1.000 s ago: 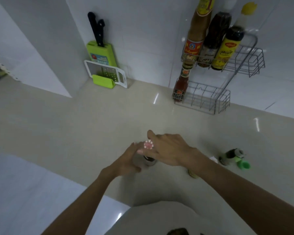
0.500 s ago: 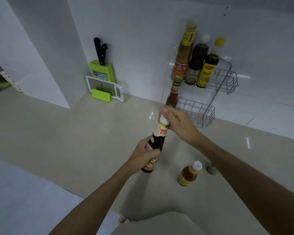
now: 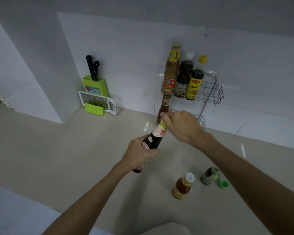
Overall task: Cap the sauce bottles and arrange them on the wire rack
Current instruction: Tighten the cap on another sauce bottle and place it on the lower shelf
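My left hand point(image 3: 139, 154) is gripping the dark bottle point(image 3: 155, 139) round its body, holding it tilted above the table point(image 3: 58, 150), while my right hand point(image 3: 182, 126) is pinching closed around the bottle's top; I cannot tell whether the cap is seated, since my fingers are covering it. The rack point(image 3: 212, 92) is standing against the wall, its upper tier carrying three capped bottles: a tall brown one point(image 3: 171, 72), a dark one point(image 3: 183, 77) and a yellow-capped one point(image 3: 194, 82). A red bottle point(image 3: 165, 107) is sitting in the lower tier, partly hidden behind my right hand. On the table near my right arm, an orange bottle point(image 3: 182, 185) is standing capped, and a small jar point(image 3: 209, 175) is sitting just beside a green cap point(image 3: 223, 184). A knife block point(image 3: 94, 85) and grater point(image 3: 98, 102) are leaning in the corner. Compared with half a second ago, both hands are holding the dark bottle the same way.
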Available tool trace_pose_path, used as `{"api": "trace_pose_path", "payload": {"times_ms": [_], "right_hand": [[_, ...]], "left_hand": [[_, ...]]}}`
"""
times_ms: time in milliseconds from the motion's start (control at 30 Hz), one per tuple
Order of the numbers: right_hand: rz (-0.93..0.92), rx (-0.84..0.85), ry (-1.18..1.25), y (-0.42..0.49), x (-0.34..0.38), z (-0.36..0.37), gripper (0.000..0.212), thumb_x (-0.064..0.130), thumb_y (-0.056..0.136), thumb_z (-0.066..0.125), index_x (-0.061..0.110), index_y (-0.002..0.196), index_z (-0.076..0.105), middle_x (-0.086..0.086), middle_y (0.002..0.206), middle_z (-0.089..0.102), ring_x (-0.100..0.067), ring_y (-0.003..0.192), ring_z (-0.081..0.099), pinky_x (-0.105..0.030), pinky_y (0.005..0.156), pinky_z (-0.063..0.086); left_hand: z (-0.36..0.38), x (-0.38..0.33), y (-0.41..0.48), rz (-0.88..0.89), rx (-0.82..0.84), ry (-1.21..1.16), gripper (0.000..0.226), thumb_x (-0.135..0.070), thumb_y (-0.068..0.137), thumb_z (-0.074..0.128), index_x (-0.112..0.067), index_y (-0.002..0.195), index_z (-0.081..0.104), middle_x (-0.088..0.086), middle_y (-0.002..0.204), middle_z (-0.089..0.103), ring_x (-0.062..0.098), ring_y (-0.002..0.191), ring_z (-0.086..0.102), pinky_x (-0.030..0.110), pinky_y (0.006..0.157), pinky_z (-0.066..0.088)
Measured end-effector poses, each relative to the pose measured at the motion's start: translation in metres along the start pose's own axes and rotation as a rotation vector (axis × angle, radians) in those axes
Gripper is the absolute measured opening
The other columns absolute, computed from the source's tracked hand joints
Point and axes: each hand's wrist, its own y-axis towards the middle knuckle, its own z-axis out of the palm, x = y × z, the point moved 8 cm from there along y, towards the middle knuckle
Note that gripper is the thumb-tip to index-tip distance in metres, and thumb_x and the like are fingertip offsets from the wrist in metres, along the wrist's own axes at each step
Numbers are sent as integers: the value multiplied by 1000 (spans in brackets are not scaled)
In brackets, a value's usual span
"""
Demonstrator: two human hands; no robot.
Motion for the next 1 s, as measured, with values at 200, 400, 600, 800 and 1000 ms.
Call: {"api": "trace_pose_path", "payload": {"times_ms": [200,400,600,800,1000], "right_hand": [[-110,-100,74,0,2,-11,30,32,95,28,12,90,49,-6,65,51,-28,52,45,-34,51,38],[121,80,228,0,-19,33,32,40,100,30,15,93,49,-1,70,56,-27,65,58,-30,56,44],[122,-316,482,-21,-18,-4,31,31,91,43,7,78,56,-7,58,56,-23,49,49,-26,46,31],[431,-6,752,18,-42,2,32,30,89,49,16,60,44,-1,62,46,-17,62,42,-32,59,30],[428,-68,1054,18,-56,-6,33,45,92,57,14,82,59,15,62,58,3,49,51,-14,43,39]], "left_hand": [[6,-11,-2,18,212,-51,14,-18,63,69,-19,73,59,5,62,62,22,54,58,33,59,49],[6,13,7,-68,103,78,15,-26,62,70,-28,73,60,4,66,64,20,57,60,36,63,53],[4,-15,2,54,94,209,19,-27,62,70,-23,77,58,-1,65,63,17,57,61,32,61,50],[19,-20,13,20,5,56,52,-37,65,82,-29,106,51,-2,89,68,14,78,69,25,66,56],[25,2,34,22,147,-9,44,-8,66,80,-23,103,61,-1,91,70,17,85,69,28,77,57]]}}
